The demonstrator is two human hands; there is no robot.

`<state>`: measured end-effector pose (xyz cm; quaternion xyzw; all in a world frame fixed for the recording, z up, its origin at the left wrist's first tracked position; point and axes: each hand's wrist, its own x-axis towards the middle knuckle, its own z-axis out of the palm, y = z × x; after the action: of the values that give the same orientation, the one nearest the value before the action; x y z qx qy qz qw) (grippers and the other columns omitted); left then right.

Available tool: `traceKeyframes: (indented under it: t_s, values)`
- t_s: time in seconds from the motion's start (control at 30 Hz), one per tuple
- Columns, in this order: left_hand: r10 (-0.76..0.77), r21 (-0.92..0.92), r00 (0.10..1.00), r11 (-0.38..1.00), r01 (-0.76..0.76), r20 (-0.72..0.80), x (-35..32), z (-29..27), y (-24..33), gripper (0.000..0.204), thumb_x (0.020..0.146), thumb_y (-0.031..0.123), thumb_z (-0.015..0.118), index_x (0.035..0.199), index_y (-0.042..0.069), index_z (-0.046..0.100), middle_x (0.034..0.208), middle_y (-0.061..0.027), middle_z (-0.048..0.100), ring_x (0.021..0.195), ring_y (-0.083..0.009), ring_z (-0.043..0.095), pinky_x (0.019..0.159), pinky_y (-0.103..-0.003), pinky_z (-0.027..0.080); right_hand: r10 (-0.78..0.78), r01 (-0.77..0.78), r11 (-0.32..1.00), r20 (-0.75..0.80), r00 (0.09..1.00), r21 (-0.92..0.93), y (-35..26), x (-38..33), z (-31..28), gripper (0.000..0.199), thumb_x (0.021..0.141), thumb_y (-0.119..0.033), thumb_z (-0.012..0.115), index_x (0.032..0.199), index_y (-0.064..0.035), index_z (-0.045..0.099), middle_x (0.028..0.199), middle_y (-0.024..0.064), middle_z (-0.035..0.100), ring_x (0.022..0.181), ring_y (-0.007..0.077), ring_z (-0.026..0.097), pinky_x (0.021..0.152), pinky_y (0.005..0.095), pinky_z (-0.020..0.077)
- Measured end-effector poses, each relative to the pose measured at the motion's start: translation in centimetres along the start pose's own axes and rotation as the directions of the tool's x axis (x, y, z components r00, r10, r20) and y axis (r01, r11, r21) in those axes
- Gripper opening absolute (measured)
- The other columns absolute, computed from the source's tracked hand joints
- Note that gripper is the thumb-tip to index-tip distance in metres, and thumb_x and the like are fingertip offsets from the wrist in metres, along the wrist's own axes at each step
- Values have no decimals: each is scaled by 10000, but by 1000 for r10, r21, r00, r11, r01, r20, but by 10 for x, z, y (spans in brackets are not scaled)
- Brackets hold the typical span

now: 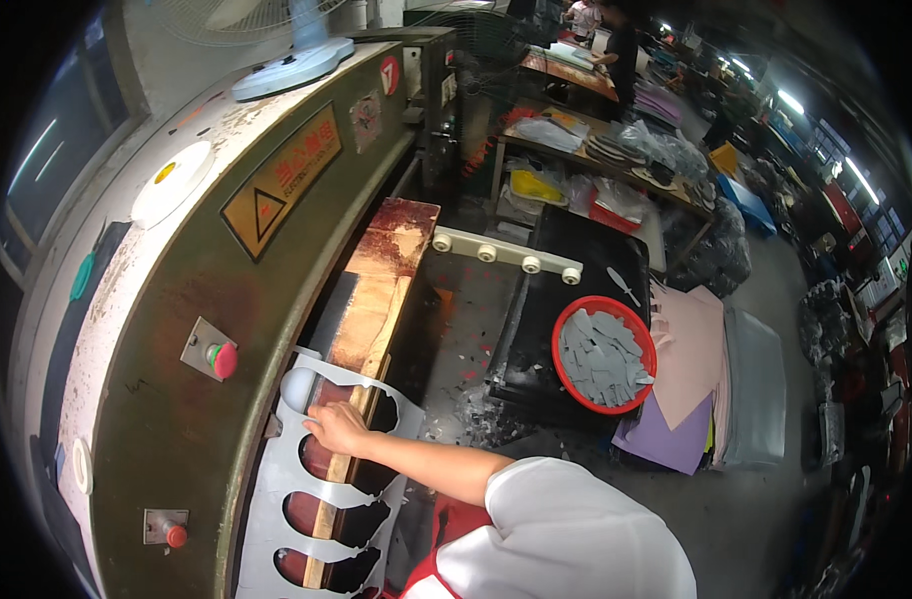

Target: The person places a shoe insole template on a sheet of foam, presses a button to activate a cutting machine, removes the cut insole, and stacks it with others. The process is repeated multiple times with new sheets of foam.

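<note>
Green machine (142, 439) alongside; right hand (338, 428) over holed grey sheet (342, 492).

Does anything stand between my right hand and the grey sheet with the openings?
Nothing visible does. Your right hand is right at the sheet, though contact isn't clear. The board shows through the openings, so it lies underneath, not in between.

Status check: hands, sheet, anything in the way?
Right hand at pale grey sheet with rounded cutouts, grip unclear; left hand out of view. Sheet lies partly over stained wooden board. No obstruction seen; round red plastic basin stands aside.
</note>
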<state>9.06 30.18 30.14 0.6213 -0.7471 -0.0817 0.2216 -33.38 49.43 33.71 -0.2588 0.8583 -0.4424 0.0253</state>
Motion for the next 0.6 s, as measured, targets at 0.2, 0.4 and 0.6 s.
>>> traceKeyframes:
  t_s: [0.2, 0.4, 0.6]
  values:
    - [94, -171, 994, 980, -101, -48, -48, -24, -21, 357, 959, 277, 526, 1000, -51, 659, 909, -244, 675, 819, -354, 655, 716, -418, 538, -124, 138, 985, 128, 984, -104, 13, -52, -71, 166, 787, -202, 671, 746, -53, 610, 709, 142, 576, 736, 331, 587, 694, 439, 468]
    - [-137, -446, 915, 839, 311, 380, -106, -56, -18, 366, 1001, 299, 461, 861, -29, 541, 742, -42, 536, 724, -161, 501, 721, -334, 474, -343, 413, 899, 355, 870, -146, -20, -38, -53, 960, 616, -327, 812, 1427, -97, 352, 1323, 352, 337, 1280, 523, 278, 1026, 534, 363]
    - [-245, -607, 938, 716, 345, 244, -124, -82, -7, 312, 1009, 220, 424, 770, 19, 441, 726, 17, 421, 698, -90, 389, 638, -257, 371, -174, 273, 943, 418, 892, -189, -47, -55, -43, 898, 552, -206, 829, 1350, -106, 429, 1304, 355, 321, 1228, 521, 305, 1032, 519, 342]
